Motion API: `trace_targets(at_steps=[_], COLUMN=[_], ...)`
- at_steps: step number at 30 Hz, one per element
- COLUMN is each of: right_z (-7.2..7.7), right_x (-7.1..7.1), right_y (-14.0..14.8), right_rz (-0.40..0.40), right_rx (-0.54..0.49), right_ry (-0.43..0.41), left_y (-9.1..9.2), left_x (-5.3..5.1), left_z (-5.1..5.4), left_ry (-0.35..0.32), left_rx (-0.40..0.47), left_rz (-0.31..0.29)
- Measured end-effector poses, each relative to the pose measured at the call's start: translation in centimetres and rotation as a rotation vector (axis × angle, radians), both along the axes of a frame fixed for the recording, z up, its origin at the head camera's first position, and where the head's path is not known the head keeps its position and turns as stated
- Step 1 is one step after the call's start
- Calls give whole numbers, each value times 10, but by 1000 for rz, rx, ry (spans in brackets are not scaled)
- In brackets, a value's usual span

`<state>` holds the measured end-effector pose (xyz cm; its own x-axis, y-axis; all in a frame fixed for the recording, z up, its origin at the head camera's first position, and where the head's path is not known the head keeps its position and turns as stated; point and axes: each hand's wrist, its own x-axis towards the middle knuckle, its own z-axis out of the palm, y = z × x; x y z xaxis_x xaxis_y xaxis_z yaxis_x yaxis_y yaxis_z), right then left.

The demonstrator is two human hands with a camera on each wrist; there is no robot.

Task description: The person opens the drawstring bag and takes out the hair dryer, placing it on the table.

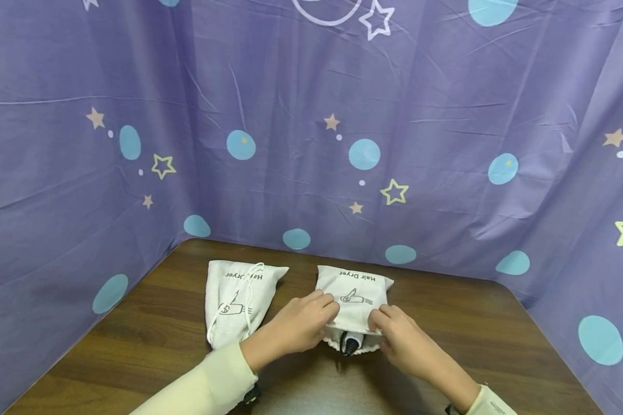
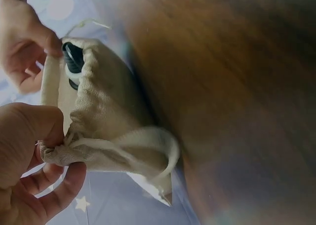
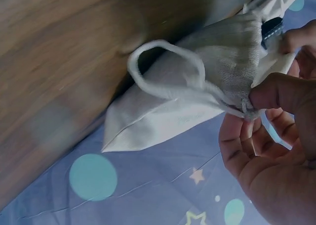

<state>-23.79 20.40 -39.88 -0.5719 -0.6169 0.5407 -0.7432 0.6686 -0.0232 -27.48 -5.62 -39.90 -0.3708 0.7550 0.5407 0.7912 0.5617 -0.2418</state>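
From the head view, I see a person's left hand and right hand on either side of a white drawstring bag marked "Hair Dryer", over a brown wooden counter. The bag's mouth faces the person, gaping, and a black ribbed piece with a white part behind it shows in the opening. A second bag, with the same print, lies on the counter to the left, just beside the left arm. A purple curtain with stars and blue spots hangs behind.

From the left wrist, the left hand's fingers pinch the gathered edge at one corner of the mouth; the right hand holds the far end, near the black ribbed piece.

From the right wrist, the right hand's thumb and fingers are closed on its own corner, where a white cord loop sticks out along the bag's side.
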Motion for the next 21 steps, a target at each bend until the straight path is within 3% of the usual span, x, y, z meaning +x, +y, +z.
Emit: trace_targets(at_steps=[11,21], right_z=[-3,-12], right_x=[-3,1], right_y=[4,-1], right_rz=[0,-3], right_rx=[-40,1], right_ry=[94,38], left_y=[1,-6], left_x=[4,6], left_z=[-3,-9], left_ry=[-143,-249], left_rx=[17,26], left_rz=[32,31])
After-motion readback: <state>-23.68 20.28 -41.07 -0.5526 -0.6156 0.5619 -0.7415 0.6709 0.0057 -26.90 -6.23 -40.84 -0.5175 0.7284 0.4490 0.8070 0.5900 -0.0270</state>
